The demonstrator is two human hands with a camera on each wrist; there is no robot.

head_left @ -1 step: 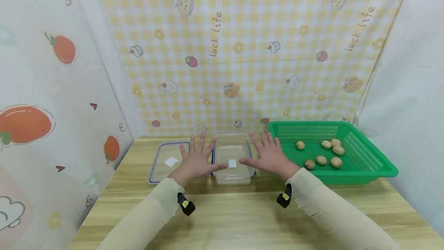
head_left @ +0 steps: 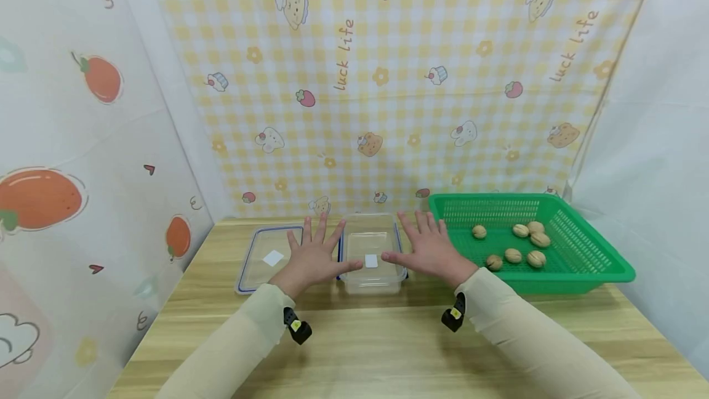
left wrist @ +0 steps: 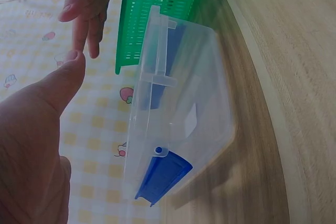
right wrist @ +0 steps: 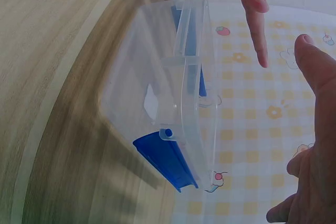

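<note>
A clear plastic food box (head_left: pixel 372 242) with blue side clips (left wrist: pixel 164 177) stands uncovered at the back middle of the table, a small white label on it. My left hand (head_left: pixel 314 258) hovers just left of the box, fingers spread, holding nothing. On the box's other side my right hand (head_left: pixel 431 251) is spread the same way, its palm bare in the right wrist view. Flat to the left lies the clear lid (head_left: pixel 260 263) with a blue seal, partly covered by the left hand. Several walnuts (head_left: pixel 513 255) sit in a green basket (head_left: pixel 598 257) right of the right hand.
The wooden table (head_left: pixel 365 350) reaches back to a yellow checked cloth (head_left: pixel 382 109) hanging behind it. White cloths hang at the left and right sides. The basket's left end comes close to the right hand.
</note>
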